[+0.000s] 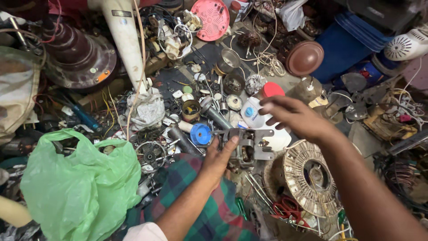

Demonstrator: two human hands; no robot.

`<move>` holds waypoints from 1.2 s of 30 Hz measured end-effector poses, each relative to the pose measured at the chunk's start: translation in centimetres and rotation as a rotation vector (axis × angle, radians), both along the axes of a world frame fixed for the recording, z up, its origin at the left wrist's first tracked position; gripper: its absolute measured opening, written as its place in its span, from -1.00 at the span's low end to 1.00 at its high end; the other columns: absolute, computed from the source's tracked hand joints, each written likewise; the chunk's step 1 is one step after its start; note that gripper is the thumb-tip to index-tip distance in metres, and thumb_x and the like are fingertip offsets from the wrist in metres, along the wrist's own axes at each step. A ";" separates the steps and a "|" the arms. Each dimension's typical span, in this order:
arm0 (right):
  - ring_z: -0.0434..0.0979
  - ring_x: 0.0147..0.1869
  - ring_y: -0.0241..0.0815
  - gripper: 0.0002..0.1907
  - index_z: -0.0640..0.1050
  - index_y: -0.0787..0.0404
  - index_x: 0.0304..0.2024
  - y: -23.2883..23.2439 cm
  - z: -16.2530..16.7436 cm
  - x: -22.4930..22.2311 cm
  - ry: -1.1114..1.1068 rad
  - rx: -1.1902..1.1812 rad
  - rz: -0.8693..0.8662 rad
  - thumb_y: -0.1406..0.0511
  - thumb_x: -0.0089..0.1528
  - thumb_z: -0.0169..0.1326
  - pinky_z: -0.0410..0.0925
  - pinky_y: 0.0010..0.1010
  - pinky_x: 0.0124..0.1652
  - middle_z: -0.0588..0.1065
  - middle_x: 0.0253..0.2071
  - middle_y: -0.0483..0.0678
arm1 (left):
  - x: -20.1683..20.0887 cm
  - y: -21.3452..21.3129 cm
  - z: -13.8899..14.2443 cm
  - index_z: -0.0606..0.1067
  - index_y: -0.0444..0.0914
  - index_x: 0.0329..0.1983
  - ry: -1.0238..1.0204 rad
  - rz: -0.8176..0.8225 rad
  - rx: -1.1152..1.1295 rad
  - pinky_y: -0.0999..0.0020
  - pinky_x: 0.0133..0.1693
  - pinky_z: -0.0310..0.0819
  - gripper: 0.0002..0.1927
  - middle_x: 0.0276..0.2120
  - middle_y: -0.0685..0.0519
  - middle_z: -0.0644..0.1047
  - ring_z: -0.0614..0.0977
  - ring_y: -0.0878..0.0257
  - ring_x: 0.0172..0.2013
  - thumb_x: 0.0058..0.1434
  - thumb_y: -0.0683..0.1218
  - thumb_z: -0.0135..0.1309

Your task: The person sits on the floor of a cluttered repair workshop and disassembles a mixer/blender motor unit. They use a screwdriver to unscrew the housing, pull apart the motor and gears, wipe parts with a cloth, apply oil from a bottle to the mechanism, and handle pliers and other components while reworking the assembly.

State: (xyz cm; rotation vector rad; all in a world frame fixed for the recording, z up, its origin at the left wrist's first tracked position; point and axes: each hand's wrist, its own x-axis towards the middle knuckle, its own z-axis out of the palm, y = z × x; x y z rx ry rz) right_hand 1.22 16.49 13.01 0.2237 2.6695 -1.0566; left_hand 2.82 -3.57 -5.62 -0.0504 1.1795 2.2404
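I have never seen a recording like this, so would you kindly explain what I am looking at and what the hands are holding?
There is one picture, taken by a camera worn on a person's head, looking down at their own bare hands. The left hand grips a grey metal motor frame. The right hand hovers open just above it, over a white plastic bottle with a red cap. Around them lies a cluttered heap of parts: a green plastic bag, a blue disc, a round wire fan guard, cables and small metal pieces.

Repair workshop: scattered motor parts (209, 107), wires (267, 58)
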 end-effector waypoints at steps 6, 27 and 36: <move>0.39 0.39 -0.02 -0.27 0.34 0.18 0.39 2.4 -7.2 8.9 0.202 -0.362 -0.268 0.17 0.16 0.10 0.30 -0.09 0.24 0.41 0.35 0.07 | 0.1 -0.1 0.7 0.43 -0.24 0.24 0.125 0.065 0.114 0.42 -0.03 0.55 -0.32 0.00 0.09 0.59 0.64 0.36 -0.07 0.16 0.20 0.24; 0.45 0.34 -0.11 0.10 0.35 0.21 0.35 -3.0 -7.9 6.1 0.231 -0.197 0.119 0.13 -0.20 0.50 0.23 -0.28 0.32 0.49 0.23 0.02 | 0.1 -1.4 -1.8 0.55 -0.13 0.08 0.012 -0.186 0.246 0.36 -0.44 0.42 -0.20 -0.25 0.03 0.65 0.61 0.27 -0.39 0.33 0.54 -0.36; 0.51 0.22 -0.18 0.02 0.41 0.22 0.28 -3.4 -9.2 8.0 0.216 -0.380 -0.112 0.17 -0.21 0.48 0.33 -0.32 0.23 0.52 0.15 -0.03 | 0.0 -0.1 -2.8 0.44 -0.30 0.24 0.015 -0.050 0.205 0.25 0.09 0.46 -0.28 0.03 -0.03 0.59 0.60 0.19 0.00 0.42 0.32 -0.41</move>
